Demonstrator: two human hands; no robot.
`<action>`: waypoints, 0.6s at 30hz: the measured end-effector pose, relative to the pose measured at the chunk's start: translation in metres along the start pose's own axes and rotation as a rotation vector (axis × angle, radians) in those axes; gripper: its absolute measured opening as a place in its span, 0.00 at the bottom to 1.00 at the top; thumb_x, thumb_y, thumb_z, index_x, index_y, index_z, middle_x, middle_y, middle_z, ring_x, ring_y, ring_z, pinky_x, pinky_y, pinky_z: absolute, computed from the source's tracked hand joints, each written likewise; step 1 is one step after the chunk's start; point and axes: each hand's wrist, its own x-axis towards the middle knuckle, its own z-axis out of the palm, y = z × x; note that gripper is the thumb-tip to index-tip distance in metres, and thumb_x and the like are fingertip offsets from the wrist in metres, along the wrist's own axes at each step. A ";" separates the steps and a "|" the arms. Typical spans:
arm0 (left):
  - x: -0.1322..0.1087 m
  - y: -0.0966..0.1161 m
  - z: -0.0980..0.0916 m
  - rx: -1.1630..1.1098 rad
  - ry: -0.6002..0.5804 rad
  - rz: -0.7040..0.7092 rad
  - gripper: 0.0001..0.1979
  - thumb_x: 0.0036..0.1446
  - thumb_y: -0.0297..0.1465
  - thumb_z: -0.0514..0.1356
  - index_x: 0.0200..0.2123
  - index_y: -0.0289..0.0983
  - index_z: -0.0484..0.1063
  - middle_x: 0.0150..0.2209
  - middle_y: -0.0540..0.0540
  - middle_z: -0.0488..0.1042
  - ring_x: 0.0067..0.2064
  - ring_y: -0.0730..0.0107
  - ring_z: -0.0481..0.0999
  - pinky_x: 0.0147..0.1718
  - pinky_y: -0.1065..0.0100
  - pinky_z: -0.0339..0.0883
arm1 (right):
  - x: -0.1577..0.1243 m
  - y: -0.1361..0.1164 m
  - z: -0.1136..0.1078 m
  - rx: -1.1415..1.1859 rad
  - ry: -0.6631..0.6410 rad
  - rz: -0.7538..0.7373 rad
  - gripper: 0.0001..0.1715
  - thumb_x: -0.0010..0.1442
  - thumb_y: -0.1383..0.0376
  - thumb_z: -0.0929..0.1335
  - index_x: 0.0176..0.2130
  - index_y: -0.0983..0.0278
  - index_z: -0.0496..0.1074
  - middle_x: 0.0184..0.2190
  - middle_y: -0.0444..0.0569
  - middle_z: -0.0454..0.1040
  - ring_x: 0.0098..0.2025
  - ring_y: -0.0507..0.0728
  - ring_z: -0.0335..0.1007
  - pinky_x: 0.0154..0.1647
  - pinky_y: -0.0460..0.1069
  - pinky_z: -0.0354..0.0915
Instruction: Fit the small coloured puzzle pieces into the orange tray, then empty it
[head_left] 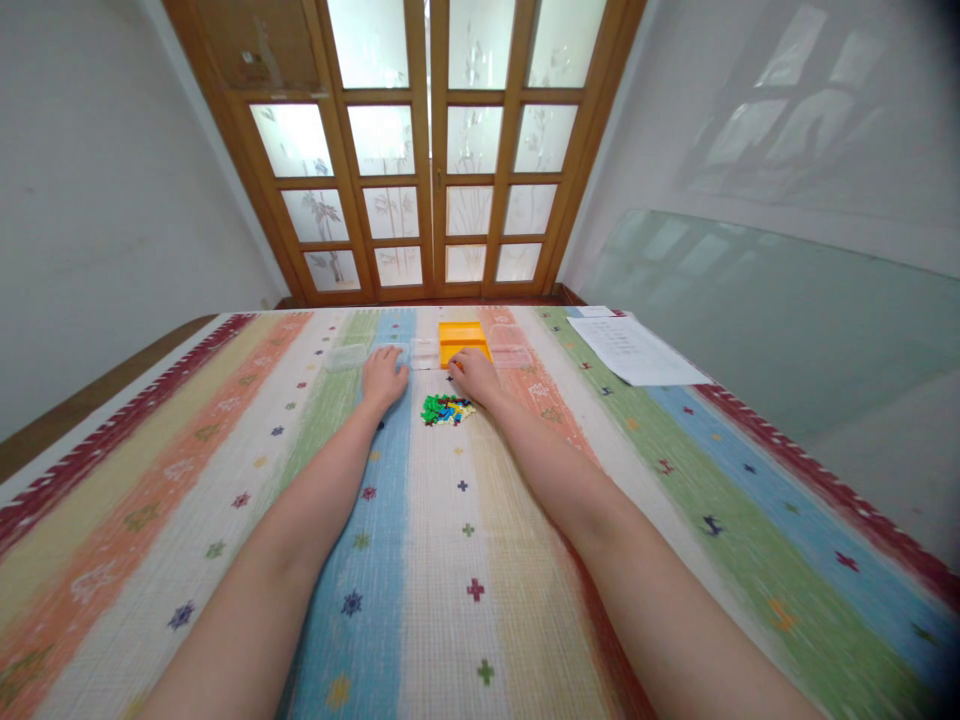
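A small pile of green, blue, yellow, white and dark red pieces (445, 409) lies on the striped cloth between my forearms. Behind it stands a yellow-orange box (463, 331) with a divider across it. My right hand (474, 374) is at the near edge of that box, its fingers bent together; whatever may be between them is too small to make out. Over by the clear plastic containers, my left hand (385, 376) rests with its fingers somewhat apart and nothing visible in it. One clear container (347, 357) sits left of this hand, another (425, 353) between the hands.
Another clear container (513, 350) stands right of the yellow box. White paper sheets (637, 350) lie at the table's back right. The striped tablecloth (472, 520) covers the table. Beyond the far edge are wooden doors with glass panes (431, 180).
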 end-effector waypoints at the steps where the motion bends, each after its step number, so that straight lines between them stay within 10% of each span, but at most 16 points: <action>1: 0.000 -0.003 -0.001 0.032 -0.036 -0.007 0.26 0.65 0.33 0.56 0.66 0.37 0.70 0.69 0.39 0.68 0.71 0.46 0.62 0.70 0.46 0.54 | 0.000 0.000 0.000 0.003 0.009 0.006 0.15 0.74 0.64 0.65 0.43 0.62 0.81 0.47 0.54 0.78 0.52 0.60 0.70 0.53 0.50 0.63; 12: -0.001 -0.002 -0.021 0.135 -0.041 -0.160 0.25 0.64 0.31 0.54 0.62 0.39 0.75 0.59 0.34 0.74 0.64 0.43 0.67 0.63 0.46 0.62 | 0.001 0.000 0.000 0.043 0.077 0.002 0.13 0.73 0.65 0.64 0.43 0.62 0.79 0.46 0.54 0.79 0.52 0.60 0.69 0.54 0.51 0.62; 18: 0.006 -0.038 -0.018 -0.019 -0.062 0.024 0.31 0.52 0.26 0.59 0.61 0.40 0.75 0.62 0.37 0.73 0.64 0.47 0.69 0.67 0.47 0.59 | -0.001 -0.002 -0.002 0.042 0.107 -0.035 0.14 0.74 0.64 0.64 0.42 0.62 0.79 0.45 0.53 0.79 0.52 0.60 0.70 0.53 0.51 0.62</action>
